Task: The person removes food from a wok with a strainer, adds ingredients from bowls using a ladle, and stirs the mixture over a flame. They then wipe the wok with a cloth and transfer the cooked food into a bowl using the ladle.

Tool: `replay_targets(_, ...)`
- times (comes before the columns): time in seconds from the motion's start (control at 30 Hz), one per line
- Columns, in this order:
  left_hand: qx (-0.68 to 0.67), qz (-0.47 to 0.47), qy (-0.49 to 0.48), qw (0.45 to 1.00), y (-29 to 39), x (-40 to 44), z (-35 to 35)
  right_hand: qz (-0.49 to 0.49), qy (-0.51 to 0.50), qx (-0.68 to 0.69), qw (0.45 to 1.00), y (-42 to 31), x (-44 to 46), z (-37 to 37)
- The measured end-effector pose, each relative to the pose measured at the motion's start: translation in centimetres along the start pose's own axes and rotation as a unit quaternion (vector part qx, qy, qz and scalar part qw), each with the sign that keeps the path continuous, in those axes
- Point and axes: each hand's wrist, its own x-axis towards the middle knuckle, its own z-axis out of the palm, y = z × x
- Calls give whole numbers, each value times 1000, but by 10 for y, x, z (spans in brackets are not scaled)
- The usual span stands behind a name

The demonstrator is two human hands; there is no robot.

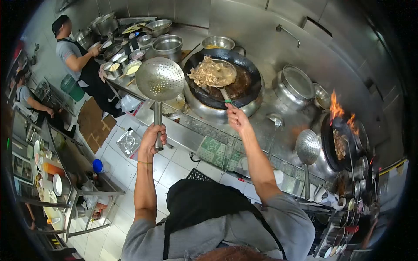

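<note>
My left hand [153, 138] is closed around the metal handle of a large perforated skimmer [160, 79], raised in front of the stove. A few holes in its bowl are bright, and no food shows in it. My right hand [237, 119] grips the handle of a round strainer [227, 75]. Strips of cooked food, perhaps meat or mushroom [208, 71], are heaped in that strainer and reach past its left side. Beneath it lies a black wok [256, 85] with dark oily liquid inside.
Flames [335, 105] rise by a second wok [328, 139] at the right, near another perforated skimmer [307, 147]. A lidded pot [296, 85] stands between the woks. Bowls [167, 45] crowd the back left counter. Two people [74, 56] are at the left.
</note>
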Motion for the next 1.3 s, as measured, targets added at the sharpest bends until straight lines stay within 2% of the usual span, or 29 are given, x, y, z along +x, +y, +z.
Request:
replay_targets(0.2, 36, 21, 27, 999, 15, 22, 52, -92, 5, -53, 994, 6, -21, -10)
replay_targets(0.27, 98, 24, 29, 995, 14, 41, 65, -112, 15, -72, 991, 4, -26, -9)
replay_targets(0.33, 78, 31, 29, 996, 10, 64, 78, -160, 57, -129, 977, 0, -42, 10)
replay_targets(0.4, 133, 7, -1, 991, 8, 86, 88, -171, 55, -146, 973, -8, -54, 22)
replay_targets(0.53, 112, -10, 4, 994, 9, 114, 124, -173, 65, -299, 936, -49, -88, 47)
replay_targets(0.6, 22, -69, -105, 992, 3, 137, 137, -144, 85, -356, 919, -80, -90, 69)
replay_targets(0.67, -174, -202, -135, 954, 7, 150, 152, -148, 118, -439, 878, -98, -82, 83)
replay_targets(0.7, -219, -232, -148, 936, 9, 150, 157, -147, 121, -439, 878, -101, -82, 87)
replay_targets(0.77, -244, -265, -161, 919, 7, 142, 157, -183, 157, -509, 826, -107, -86, 96)
replay_targets(0.83, -279, -321, -179, 887, 3, 132, 153, -184, 161, -538, 807, -112, -103, 115)
replay_targets(0.87, -277, -322, -180, 887, 3, 134, 152, -183, 165, -562, 789, -112, -108, 119)
replay_targets(0.93, -245, -267, -211, 908, -1, 132, 150, -180, 173, -568, 784, -119, -107, 115)
replay_targets(1.0, -217, -243, -214, 921, 4, 144, 153, -217, 190, -558, 778, -117, -108, 110)
replay_targets(1.07, -283, -305, -193, 889, 7, 153, 155, -221, 199, -566, 769, -114, -113, 112)
replay_targets(1.13, -231, -280, -184, 913, 6, 142, 151, -248, 239, -549, 761, -115, -116, 102)
replay_targets(1.17, -164, -232, -185, 941, 2, 140, 147, -246, 244, -545, 764, -114, -117, 93)
replay_targets(1.2, -161, -235, -186, 940, 3, 134, 147, -241, 262, -541, 762, -117, -118, 87)
replay_targets(1.27, -63, -138, -172, 973, 6, 123, 143, -234, 282, -536, 760, -120, -114, 71)
replay_targets(1.3, -95, -175, -225, 954, 8, 138, 138, -243, 294, -514, 768, -120, -108, 62)
